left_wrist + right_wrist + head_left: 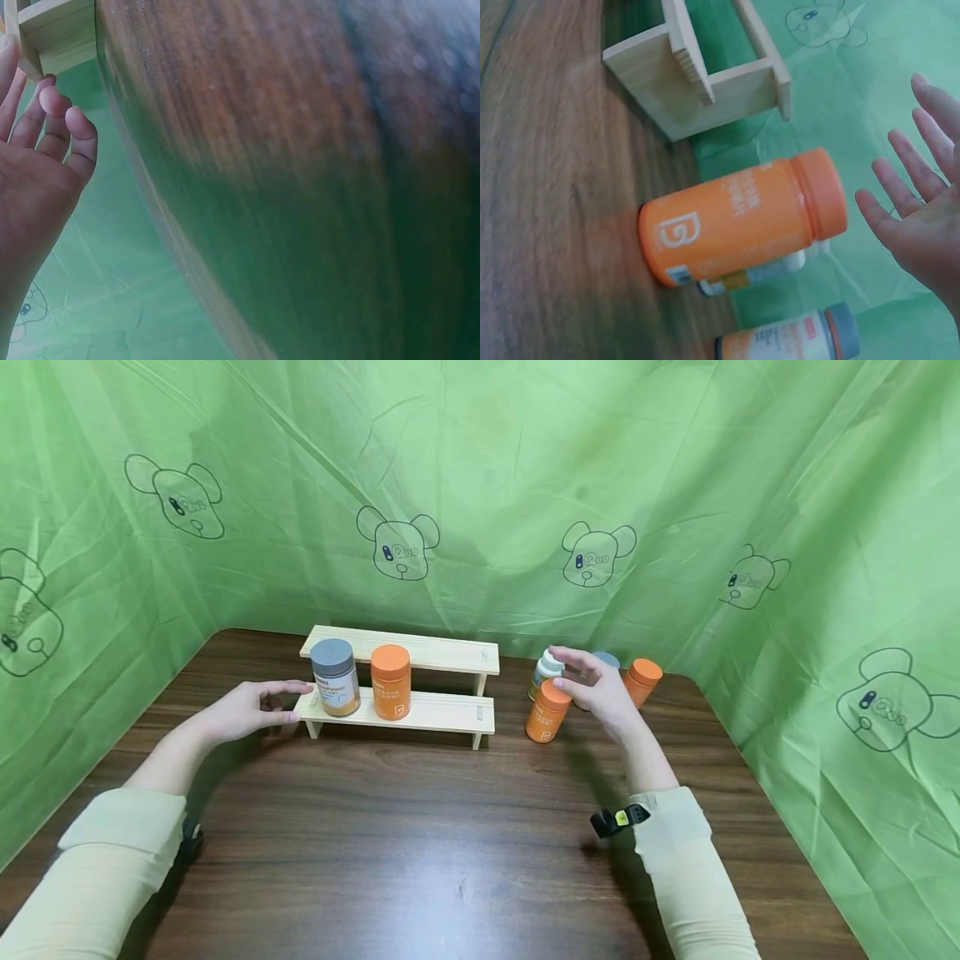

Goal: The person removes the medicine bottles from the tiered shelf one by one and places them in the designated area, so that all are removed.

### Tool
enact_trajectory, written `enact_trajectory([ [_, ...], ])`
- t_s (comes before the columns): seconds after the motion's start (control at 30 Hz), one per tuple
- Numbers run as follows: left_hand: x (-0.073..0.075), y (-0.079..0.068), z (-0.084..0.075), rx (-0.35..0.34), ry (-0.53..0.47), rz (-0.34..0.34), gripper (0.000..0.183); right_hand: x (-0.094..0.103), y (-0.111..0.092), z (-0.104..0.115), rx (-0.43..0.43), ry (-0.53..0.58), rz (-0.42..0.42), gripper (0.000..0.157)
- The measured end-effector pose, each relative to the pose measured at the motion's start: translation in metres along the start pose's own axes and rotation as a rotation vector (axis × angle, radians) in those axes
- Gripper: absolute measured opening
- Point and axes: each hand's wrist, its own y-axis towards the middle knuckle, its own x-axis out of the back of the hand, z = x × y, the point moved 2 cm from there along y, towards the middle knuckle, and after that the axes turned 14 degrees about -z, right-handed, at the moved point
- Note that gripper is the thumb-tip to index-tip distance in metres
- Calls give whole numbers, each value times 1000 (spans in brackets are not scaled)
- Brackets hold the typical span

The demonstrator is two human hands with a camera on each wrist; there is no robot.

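My left hand (pixel 251 710) is at the left end of a two-step wooden shelf (pixel 438 710), thumb and fingers holding the end of its lower step. A grey-capped bottle (pixel 337 681) and an orange bottle (pixel 392 685) stand upright on that step. My right hand (pixel 596 687) hovers beside the cap of another orange bottle (pixel 546 714) on the table. In the right wrist view its fingers (pixel 907 169) are spread, apart from the orange bottle (pixel 735 217), and hold nothing. Behind stand a white-capped bottle (pixel 547 670) and a blue-grey-capped bottle (pixel 606 658), mostly hidden by the hand.
One more orange bottle (pixel 642 681) stands right of my right hand. The shelf's upper step (pixel 420 652) runs behind the lower one. Dark wood tabletop (pixel 420 827) extends in front, and a green cloth (pixel 495 460) with mouse-head drawings surrounds the table's back and sides.
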Motion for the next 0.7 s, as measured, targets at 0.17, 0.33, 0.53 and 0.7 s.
enact_trajectory([
  [0.17, 0, 0, -1, -1, -2, -2, 50, -8, -2, 26, 6, 2, -14, 49],
  [0.33, 0, 0, -1, 1, 1, 2, 50, -18, 1, 41, 51, 25, 7, 49],
  [0.53, 0, 0, -1, 0, -4, 0, 50, -33, 14, 44, 121, 91, 54, 50],
  [0.7, 0, 1, 0, 1, -7, 0, 50, -48, 19, 51, 157, 106, 73, 49],
])
